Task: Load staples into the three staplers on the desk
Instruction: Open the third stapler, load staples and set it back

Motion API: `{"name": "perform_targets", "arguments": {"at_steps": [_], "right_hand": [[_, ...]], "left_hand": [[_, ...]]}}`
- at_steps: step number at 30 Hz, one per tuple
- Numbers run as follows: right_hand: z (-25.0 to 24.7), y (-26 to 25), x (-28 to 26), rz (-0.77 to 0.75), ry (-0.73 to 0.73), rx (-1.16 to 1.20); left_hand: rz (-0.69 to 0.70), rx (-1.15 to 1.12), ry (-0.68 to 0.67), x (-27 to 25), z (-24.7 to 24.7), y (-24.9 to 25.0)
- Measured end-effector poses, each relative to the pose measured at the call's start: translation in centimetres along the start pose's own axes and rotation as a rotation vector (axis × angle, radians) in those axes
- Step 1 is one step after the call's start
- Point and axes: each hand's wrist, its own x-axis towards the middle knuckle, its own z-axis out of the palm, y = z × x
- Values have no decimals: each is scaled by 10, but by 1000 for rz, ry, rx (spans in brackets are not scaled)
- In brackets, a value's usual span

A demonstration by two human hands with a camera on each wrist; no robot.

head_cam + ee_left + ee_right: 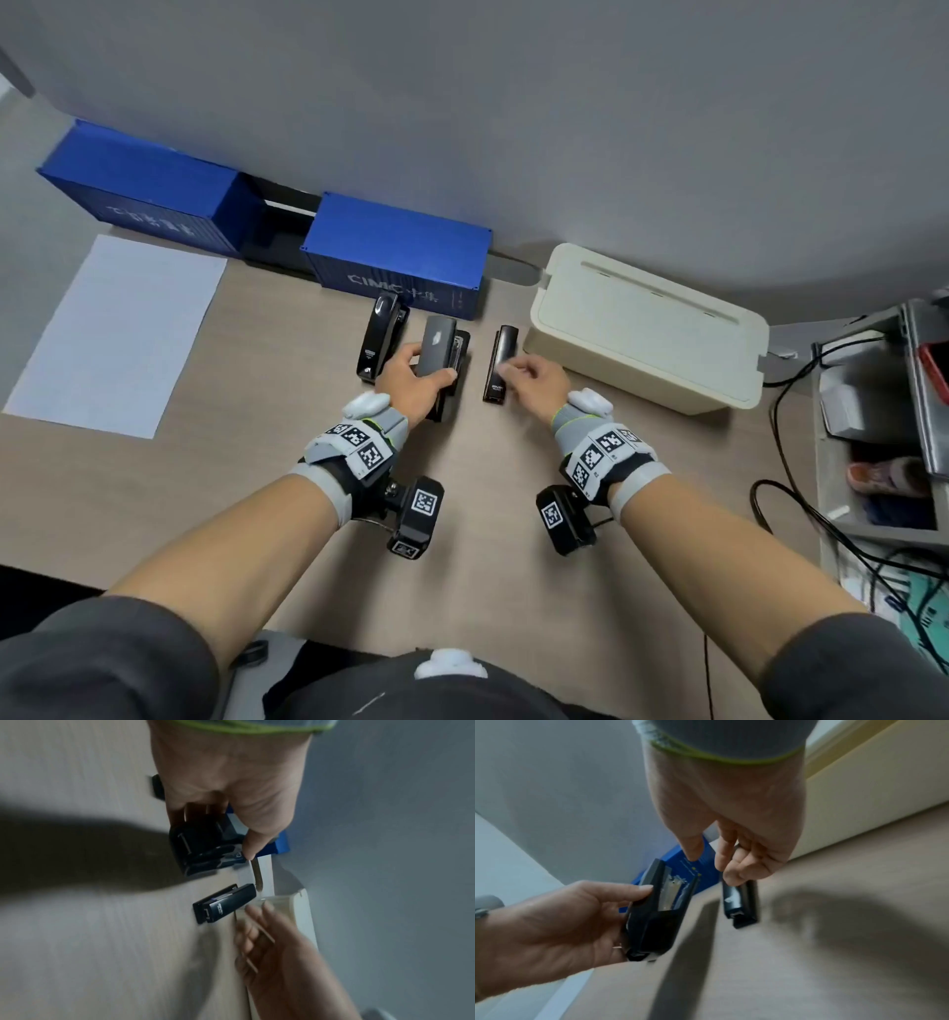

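Three black staplers lie side by side on the wooden desk (257, 488). The left stapler (382, 336) is untouched. My left hand (429, 367) grips the middle stapler (436, 344) by its top cover. That cover is lifted, and the right wrist view shows the middle stapler (654, 923) open with its metal channel exposed. My right hand (518, 372) hovers with loosely curled fingers over the slim right stapler (500, 362), blurred by motion. I see nothing between its fingers (721, 862). Whether they touch the slim stapler (739, 906) is unclear.
Two blue container-shaped boxes (400, 252) (138, 190) stand against the grey wall behind the staplers. A white sheet of paper (118, 334) lies at the left. A cream cable box (647, 329) sits at the right, beside a cluttered shelf (873, 411) with black cables.
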Motion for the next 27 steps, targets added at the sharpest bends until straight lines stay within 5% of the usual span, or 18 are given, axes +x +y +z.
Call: {"name": "perform_targets", "arguments": {"at_steps": [6, 18, 24, 27], "right_hand": [[4, 44, 31, 240, -4, -169], [44, 7, 45, 148, 63, -302], [45, 4, 43, 128, 82, -327], [44, 6, 41, 129, 85, -355]], "left_hand": [[-21, 105, -11, 33, 15, 2], [63, 123, -38, 40, 13, 11], [308, 147, 228, 39, -32, 12], [215, 292, 331, 47, -41, 9]]}}
